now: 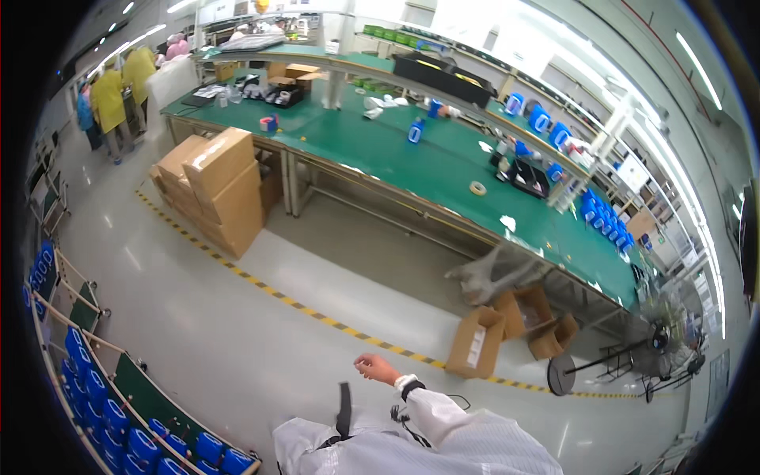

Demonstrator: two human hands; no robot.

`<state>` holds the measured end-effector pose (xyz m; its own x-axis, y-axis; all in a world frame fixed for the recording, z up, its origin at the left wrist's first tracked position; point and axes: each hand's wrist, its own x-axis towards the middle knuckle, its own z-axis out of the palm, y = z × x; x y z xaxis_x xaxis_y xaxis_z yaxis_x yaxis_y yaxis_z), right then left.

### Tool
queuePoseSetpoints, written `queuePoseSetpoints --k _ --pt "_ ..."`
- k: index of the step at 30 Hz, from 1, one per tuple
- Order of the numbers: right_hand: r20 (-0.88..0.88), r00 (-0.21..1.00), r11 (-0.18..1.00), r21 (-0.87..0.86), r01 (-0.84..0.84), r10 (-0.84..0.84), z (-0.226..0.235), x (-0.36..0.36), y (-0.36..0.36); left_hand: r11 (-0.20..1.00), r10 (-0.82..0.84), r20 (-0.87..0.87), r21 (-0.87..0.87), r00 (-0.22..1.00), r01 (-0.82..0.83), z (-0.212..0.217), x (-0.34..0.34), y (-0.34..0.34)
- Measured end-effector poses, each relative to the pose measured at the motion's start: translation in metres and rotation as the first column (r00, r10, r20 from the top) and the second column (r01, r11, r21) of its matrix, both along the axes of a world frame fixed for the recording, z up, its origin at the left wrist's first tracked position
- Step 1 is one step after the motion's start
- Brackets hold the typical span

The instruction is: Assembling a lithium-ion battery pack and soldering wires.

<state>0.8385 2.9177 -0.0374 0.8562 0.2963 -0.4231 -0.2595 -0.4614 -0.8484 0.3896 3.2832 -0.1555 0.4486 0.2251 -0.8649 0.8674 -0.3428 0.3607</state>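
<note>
While seemingly between handling steps, holds right grip (377, 370) loosely curled, impossible to tell whether around anything, with left grip unseen, short of the nearest open carton (461, 339) on the floor (261, 356) by the bench (356, 158), and probably needs moving closer before any reach.

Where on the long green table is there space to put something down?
The green table has a bare patch between the pink-and-blue roll and the blue object near the middle, and another from there toward the cream ring. It's crowded around the black tray and toward the right end, with lined-up blue objects.
</note>
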Motion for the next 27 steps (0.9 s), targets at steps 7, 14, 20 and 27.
queuePoseSetpoints --k 7,14,20,27 --pt "-0.218 0.922 0.939 0.060 0.339 -0.319 -0.111 0.062 0.059 0.816 -0.456 0.104 0.446 0.884 0.368 -0.070 0.198 0.284" --pt "-0.500 0.826 0.958 -0.029 0.287 -0.262 -0.125 0.170 0.276 0.859 0.125 0.665 0.299 0.737 -0.415 0.030 0.466 0.530" --pt "-0.571 0.791 0.970 -0.045 0.238 -0.220 -0.136 0.301 0.420 0.968 0.067 0.797 0.095 0.600 -0.234 0.077 0.593 0.673" --pt "-0.429 0.903 0.998 -0.043 -0.051 0.028 -0.148 0.531 0.721 0.868 0.051 0.098 0.488 0.994 -0.093 -0.055 0.503 0.837"
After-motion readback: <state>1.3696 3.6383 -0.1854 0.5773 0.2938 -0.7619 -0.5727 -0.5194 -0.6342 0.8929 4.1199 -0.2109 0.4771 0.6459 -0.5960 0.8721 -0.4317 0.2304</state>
